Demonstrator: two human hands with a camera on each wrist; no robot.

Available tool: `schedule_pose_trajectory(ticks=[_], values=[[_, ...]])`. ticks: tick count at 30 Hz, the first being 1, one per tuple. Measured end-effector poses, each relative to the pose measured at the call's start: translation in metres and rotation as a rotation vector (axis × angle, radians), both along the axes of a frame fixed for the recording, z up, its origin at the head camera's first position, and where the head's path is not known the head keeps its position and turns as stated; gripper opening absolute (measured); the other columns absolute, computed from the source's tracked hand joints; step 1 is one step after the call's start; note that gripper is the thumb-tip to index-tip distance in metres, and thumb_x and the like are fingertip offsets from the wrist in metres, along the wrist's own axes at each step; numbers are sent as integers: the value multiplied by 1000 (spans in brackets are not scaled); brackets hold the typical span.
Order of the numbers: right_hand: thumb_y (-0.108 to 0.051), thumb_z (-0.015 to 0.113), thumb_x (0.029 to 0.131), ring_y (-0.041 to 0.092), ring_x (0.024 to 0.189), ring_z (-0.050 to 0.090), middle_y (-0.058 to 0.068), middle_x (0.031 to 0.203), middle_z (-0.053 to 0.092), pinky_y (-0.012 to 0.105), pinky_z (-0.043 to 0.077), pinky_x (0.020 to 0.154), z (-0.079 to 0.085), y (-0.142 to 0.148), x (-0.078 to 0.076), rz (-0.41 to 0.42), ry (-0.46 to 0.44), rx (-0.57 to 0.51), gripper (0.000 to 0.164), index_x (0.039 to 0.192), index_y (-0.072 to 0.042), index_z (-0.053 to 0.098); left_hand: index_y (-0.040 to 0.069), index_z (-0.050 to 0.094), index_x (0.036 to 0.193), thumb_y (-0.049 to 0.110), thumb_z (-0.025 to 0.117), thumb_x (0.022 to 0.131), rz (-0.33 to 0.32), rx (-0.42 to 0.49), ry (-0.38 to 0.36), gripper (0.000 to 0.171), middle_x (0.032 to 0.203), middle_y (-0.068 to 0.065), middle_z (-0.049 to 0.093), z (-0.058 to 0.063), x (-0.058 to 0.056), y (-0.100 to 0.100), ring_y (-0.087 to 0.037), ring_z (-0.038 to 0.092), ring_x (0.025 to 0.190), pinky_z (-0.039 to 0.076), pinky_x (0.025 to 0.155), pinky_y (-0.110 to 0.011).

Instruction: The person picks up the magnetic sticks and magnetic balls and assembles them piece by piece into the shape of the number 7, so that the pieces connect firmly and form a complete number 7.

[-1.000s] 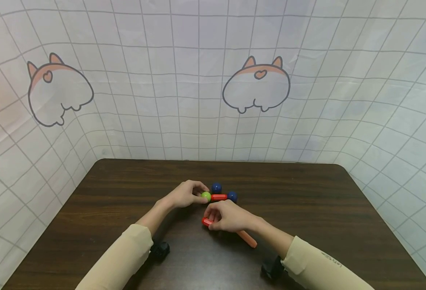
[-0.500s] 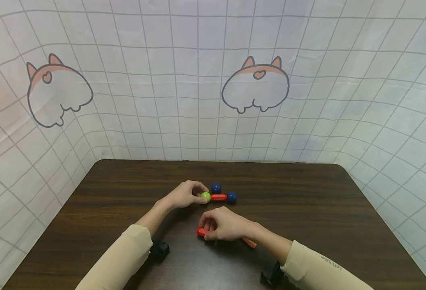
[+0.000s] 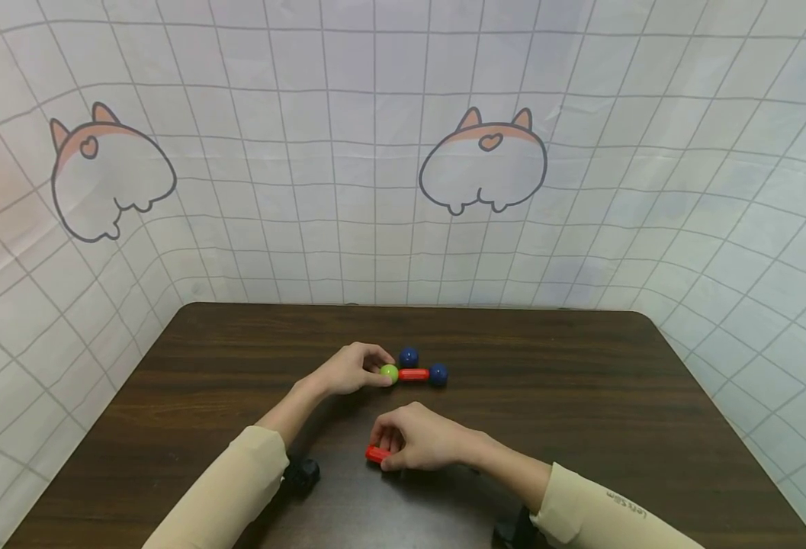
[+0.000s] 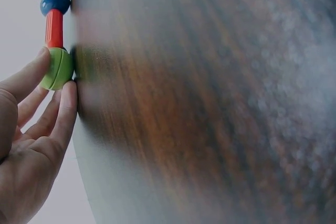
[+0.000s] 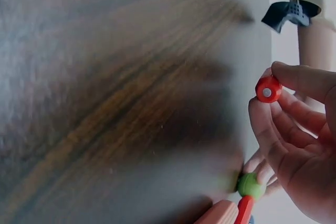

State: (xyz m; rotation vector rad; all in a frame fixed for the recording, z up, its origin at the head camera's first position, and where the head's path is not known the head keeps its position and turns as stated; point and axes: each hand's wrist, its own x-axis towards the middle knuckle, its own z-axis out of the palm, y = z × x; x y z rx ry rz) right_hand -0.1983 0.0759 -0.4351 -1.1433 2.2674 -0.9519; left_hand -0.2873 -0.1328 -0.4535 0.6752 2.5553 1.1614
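Observation:
My left hand (image 3: 351,369) pinches a green ball (image 4: 59,70) between thumb and fingers. From that ball a short red rod (image 3: 413,374) runs right to a dark blue ball (image 3: 438,374), the three in one line. Just behind the rod sits a second blue ball (image 3: 409,357). Nearer the front, my right hand (image 3: 422,438) holds another short red rod (image 3: 377,454) by thumb and fingertips. Its end, with a small silvery centre, faces the camera in the right wrist view. An orange rod (image 5: 218,214) peeks in at the bottom there; the right hand and arm hide it from the head view.
All this rests on or over a dark wood-grain table (image 3: 581,396) with rounded back corners. A white gridded curtain (image 3: 375,252) closes off the back and sides. Black wrist cameras (image 3: 302,476) hang below both cream sleeves (image 3: 608,503).
My right hand has drawn toward me and slightly left with the red rod, away from the joined pieces, covering the orange rod. My left hand stays on the green ball.

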Motion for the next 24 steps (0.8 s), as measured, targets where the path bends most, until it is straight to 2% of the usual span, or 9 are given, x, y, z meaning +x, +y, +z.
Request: schedule_pose_trajectory(ticks=[4,24], values=[[-6,82,87,-1,72,59,-13,79,62,19,51,69,-3,-2,2,10,31,6,21,103,-11,71,7,72,119,17,79,94,9,1,4,28,105,0,70,0,0,0,-16,62,95,52,85,-35],[-12,89,83,3,75,59,-9,81,62,19,50,69,-10,0,7,-34,38,35,26,101,-12,70,8,71,119,19,78,94,1,-13,7,28,107,0,69,-1,0,1,-16,62,97,52,87,-36]])
